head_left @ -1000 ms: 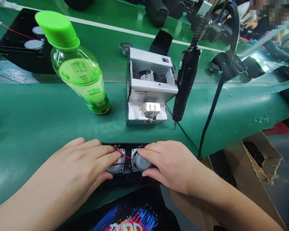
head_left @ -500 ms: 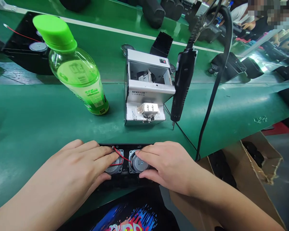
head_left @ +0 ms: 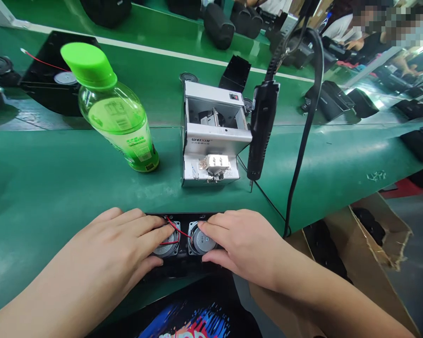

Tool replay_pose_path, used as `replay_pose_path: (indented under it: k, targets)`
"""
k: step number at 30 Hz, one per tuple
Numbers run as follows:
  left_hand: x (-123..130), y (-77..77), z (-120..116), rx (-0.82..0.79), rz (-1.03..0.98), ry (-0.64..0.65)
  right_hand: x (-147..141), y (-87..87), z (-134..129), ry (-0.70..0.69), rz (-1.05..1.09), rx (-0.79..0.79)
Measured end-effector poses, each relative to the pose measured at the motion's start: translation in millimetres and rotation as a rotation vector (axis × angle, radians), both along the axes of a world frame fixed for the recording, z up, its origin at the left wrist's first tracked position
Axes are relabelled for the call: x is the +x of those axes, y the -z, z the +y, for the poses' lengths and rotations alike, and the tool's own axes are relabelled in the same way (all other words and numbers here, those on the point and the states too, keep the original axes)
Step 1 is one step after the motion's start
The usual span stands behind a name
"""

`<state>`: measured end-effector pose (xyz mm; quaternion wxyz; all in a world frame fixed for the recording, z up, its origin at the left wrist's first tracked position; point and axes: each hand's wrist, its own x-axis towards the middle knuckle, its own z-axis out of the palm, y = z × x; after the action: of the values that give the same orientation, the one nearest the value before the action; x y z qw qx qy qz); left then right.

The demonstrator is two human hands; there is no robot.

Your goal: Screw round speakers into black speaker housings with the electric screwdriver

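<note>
Two round speaker drivers lie side by side in a black housing point(head_left: 184, 263) at the table's near edge. My left hand point(head_left: 127, 241) is closed on the left driver point(head_left: 169, 246) and covers much of it. Around the right driver point(head_left: 201, 240) are the fingers and thumb of my right hand point(head_left: 245, 239). Thin red wires point(head_left: 178, 229) run from the housing's far edge across the left driver to the right one. Beyond the housing stands a silver screw feeder point(head_left: 211, 136), and a black electric screwdriver point(head_left: 263, 131) hangs to the right of it, bit down.
A green-capped bottle point(head_left: 118, 122) stands behind my left hand. A black cable point(head_left: 305, 141) loops down at the right. Cardboard boxes point(head_left: 366, 253) with black parts sit below the table's right edge. Black speaker housings point(head_left: 218, 28) line the far surface; people are visible at upper right.
The view has shifted slightly, so the bottle, feeder and screwdriver appear a little lower or further left. Both hands keep their places on the drivers.
</note>
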<state>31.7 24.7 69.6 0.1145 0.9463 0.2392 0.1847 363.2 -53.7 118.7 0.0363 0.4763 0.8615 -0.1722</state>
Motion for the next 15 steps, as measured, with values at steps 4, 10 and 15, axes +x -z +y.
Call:
replay_pose_path:
  k: [4, 10, 15]
  targets:
    - [-1.5, 0.6, 1.4, -0.004, -0.014, -0.003, -0.8, 2.1, -1.3, -0.006, -0.002, 0.011]
    - [-18.3, 1.9, -4.6, -0.106, -0.068, -0.056, 6.3, 0.0, -2.7, -0.014, 0.084, 0.035]
    - [-30.5, 20.5, -13.1, -0.01, 0.029, -0.046, 27.7, -7.5, 1.4, 0.333, 0.621, 0.495]
